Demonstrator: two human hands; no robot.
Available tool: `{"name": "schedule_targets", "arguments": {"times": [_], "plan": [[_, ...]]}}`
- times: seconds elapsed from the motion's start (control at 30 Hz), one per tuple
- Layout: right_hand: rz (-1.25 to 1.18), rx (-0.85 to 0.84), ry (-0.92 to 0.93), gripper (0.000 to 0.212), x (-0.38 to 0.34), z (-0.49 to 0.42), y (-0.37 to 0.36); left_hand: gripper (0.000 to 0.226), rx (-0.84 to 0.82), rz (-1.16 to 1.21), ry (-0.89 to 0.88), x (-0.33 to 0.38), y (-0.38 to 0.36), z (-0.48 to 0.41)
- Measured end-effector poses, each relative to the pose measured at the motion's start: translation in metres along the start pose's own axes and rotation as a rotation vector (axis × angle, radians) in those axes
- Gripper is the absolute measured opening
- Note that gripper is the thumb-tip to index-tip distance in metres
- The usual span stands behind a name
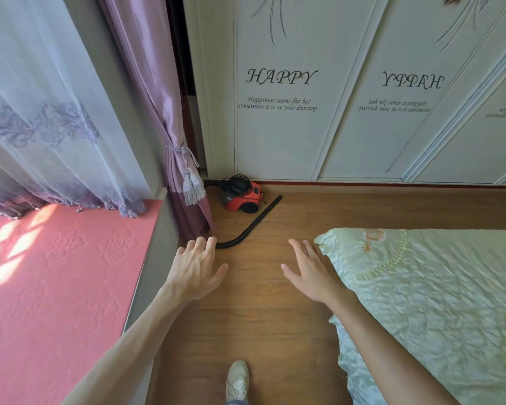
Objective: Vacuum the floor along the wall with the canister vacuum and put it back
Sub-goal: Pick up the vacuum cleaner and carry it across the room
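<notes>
Hands first: both reach out ahead of me, palms down, fingers straight and spread, and neither holds anything. My left hand hangs above the floor at about 11 o'clock. Its fingertips overlap the near end of the black hose in my view, and I cannot tell whether they touch it. My right hand is at 1 o'clock, just beside the corner of the pale green bedspread, which fills the 3 to 5 o'clock side.

At 12 o'clock, well beyond both hands, the red vacuum sits on the floor in the corner, against the base of the white wardrobe. A dark cord lies bundled on top of it. The hose curves from my left fingertips up towards 1 o'clock, and its far end lies just right of the vacuum.

A purple curtain hangs at 11 o'clock, and its grey tassel dangles just left of the vacuum. A pink pad covers the window ledge from 7 to 9 o'clock. At 6 o'clock one light shoe stands on the floor.
</notes>
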State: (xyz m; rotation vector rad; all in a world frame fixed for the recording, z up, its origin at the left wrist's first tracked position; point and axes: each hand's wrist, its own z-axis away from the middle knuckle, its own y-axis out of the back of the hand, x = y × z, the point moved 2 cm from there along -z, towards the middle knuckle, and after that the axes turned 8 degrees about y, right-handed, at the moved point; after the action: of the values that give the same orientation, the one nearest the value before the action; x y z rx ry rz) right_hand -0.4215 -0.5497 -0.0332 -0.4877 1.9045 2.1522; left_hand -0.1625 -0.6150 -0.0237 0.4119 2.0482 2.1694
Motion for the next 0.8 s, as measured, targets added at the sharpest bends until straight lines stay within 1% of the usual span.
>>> {"name": "schedule_targets", "arguments": {"times": [0.2,0.43,0.6,0.8], "plan": [[-0.008,-0.004,-0.038,0.062,0.015,-0.071,0.017,0.060,-0.032,0.004,-0.025,-0.009,0.003,-0.083],[-0.004,-0.030,-0.044,0.065,0.052,-0.163,0.030,0.058,-0.045,0.009,-0.029,-0.006,-0.006,-0.184],[0.049,-0.028,-0.007,0.064,0.096,-0.249,0.048,0.064,-0.054,-0.008,-0.012,0.007,-0.010,-0.273],[0.014,-0.086,0.018,0.066,0.140,-0.348,0.069,0.064,-0.058,-0.003,0.014,0.023,-0.009,-0.376]]}}
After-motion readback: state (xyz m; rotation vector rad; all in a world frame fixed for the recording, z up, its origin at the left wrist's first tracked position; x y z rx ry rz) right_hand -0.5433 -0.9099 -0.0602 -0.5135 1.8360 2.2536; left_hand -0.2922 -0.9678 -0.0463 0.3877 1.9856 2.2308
